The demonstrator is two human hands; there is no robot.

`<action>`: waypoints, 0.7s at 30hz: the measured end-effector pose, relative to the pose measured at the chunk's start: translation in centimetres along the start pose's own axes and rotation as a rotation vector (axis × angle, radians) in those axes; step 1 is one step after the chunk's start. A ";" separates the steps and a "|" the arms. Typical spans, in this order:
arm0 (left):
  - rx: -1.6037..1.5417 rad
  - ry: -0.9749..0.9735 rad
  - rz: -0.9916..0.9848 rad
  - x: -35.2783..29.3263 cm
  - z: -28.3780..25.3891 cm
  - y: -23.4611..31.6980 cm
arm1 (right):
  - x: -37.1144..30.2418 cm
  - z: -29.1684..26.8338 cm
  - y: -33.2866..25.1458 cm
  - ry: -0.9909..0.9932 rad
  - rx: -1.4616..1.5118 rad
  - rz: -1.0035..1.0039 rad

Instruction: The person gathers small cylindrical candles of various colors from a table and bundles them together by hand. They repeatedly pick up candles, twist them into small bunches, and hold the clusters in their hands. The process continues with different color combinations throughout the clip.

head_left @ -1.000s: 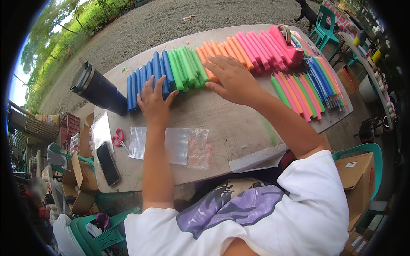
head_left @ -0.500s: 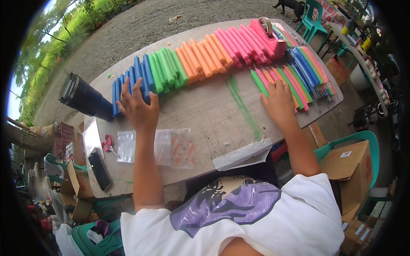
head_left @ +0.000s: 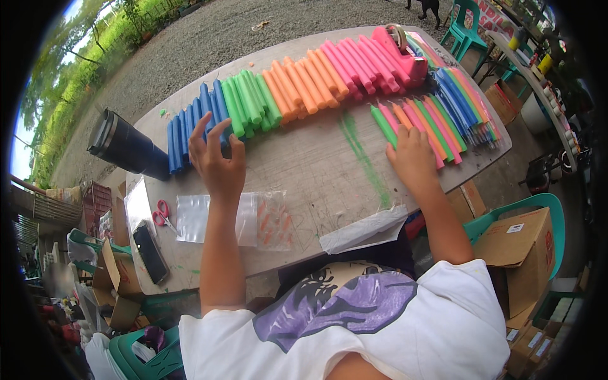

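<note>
Head view, hands first: where are yours?

Left hand (head_left: 218, 161) raised just in front of the blue candles (head_left: 177, 142), fingers spread and bent, nothing in it. Right hand (head_left: 413, 155) over the mixed-colour candles (head_left: 437, 133), fingers curled down on them. Grip closed or merely resting: cannot tell, the knuckles hide it.

And the stock?

Far side of my tabletop (head_left: 297, 168), left to right: blue, then green candles (head_left: 247, 101), orange candles (head_left: 304, 85), pink candles (head_left: 361, 63). Pink tape dispenser (head_left: 408, 63) by the last. The mixed ones lie nearer me at the right, side by side, in a repeating run of colours. Beyond them, more coloured sticks (head_left: 459, 98), apparently in clear plastic.

How far along, would you judge?

Colour grouping looks done; the mixed set looks laid out but loose, no wrapping seen around it. Clear plastic bags (head_left: 192, 218) lie flat by my left forearm, seemingly unfilled. Scissors (head_left: 163, 215) beside them, out of hand. Plenty in the colour rows remains loose. The total wanted, I can't read from here.
</note>
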State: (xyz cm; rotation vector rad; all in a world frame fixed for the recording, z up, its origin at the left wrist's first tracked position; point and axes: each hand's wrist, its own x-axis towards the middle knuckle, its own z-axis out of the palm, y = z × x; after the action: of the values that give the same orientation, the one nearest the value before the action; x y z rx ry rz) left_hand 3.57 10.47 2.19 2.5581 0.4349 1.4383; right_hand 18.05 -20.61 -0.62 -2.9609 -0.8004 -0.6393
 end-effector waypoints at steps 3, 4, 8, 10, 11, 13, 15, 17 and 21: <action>-0.039 0.006 0.005 0.0 0.2 -0.1 | 0.0 -0.1 -0.1 -0.090 0.029 0.011; -0.059 0.006 0.004 0.1 0.4 -0.2 | 0.2 -0.4 -0.1 -0.162 0.084 0.038; -0.124 0.049 -0.004 0.3 0.0 0.1 | 0.0 0.0 0.0 -0.174 0.266 -0.012; -0.154 0.049 0.011 0.0 -0.5 0.5 | -0.1 -0.8 -1.3 -0.136 0.493 0.011; -0.271 -0.027 0.016 -0.1 -0.7 1.0 | -0.1 -1.5 -2.3 -0.118 0.607 0.022; -0.514 -0.186 0.029 -0.5 -0.3 2.7 | -0.1 -3.2 -4.5 -0.124 0.753 -0.008; -0.944 -0.415 -0.208 -2.2 0.3 5.4 | -0.1 -4.1 -7.2 -0.112 0.867 -0.125; -1.461 -0.611 -0.624 -4.0 1.0 7.5 | -0.6 -4.7 -9.8 -0.069 0.928 -0.312; -1.512 -0.307 -0.880 -2.8 0.5 7.3 | 0.3 -5.8 -12.0 -0.231 0.977 -0.553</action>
State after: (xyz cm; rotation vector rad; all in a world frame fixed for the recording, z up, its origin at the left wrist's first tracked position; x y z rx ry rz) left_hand 3.87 2.68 1.82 1.0464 0.1951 0.5361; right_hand 10.23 -10.66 3.65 -1.9279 -1.4359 0.1261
